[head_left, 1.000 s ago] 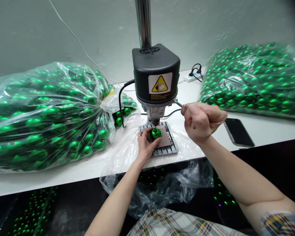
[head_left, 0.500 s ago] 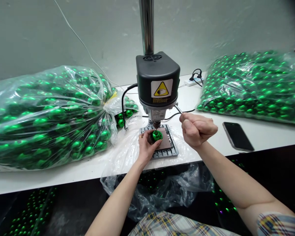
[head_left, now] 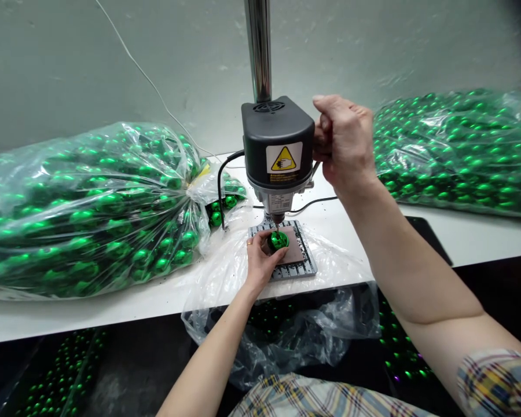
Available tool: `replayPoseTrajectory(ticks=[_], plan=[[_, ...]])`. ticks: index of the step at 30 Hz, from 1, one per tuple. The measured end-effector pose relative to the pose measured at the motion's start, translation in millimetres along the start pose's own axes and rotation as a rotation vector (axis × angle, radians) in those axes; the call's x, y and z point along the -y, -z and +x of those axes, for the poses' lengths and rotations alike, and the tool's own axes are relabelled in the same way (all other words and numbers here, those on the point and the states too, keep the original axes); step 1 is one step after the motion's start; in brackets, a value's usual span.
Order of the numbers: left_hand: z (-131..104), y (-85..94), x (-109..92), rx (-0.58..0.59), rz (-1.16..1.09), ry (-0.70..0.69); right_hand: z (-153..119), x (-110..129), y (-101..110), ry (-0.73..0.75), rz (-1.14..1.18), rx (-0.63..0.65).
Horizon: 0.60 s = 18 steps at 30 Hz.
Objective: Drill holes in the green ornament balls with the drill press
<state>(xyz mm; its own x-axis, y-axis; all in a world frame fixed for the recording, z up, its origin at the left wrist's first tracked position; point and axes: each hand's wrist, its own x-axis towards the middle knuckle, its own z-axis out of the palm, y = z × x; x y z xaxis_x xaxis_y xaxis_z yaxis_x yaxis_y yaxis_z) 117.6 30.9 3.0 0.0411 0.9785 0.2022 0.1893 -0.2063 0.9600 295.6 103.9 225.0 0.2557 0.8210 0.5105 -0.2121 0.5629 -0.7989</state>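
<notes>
A shiny green ball sits on a brownish pad on the slotted metal base of a small drill press. My left hand grips the ball from its left and front, thumb and fingers around it. The thin drill bit stands just over the ball's top; whether its tip touches, I cannot tell. Raised beside the motor housing, my right hand is closed around the feed lever, most of which the fingers hide. Dark shavings lie on the base around the pad.
Bulging clear bags of green balls lie at the left and the right. A phone lies partly behind my right forearm. Clear plastic sheeting hangs over the table's front edge. A black cable loops left of the drill.
My right hand has swung up and back with the lever, from below the motor housing to beside it. The drill chuck is slightly higher above the ball. My left hand stays on the ball.
</notes>
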Motion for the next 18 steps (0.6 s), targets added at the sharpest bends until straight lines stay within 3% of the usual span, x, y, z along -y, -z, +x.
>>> replayPoseTrajectory(ticks=[10,18], plan=[[4,-1.9,6,-0.021,0.067,-0.049,-10,5,-3,0.089,-0.007,0.005],[2,-1.1,2,-0.015,0.067,-0.038,-66,13,-9,0.375,-0.091,-0.132]])
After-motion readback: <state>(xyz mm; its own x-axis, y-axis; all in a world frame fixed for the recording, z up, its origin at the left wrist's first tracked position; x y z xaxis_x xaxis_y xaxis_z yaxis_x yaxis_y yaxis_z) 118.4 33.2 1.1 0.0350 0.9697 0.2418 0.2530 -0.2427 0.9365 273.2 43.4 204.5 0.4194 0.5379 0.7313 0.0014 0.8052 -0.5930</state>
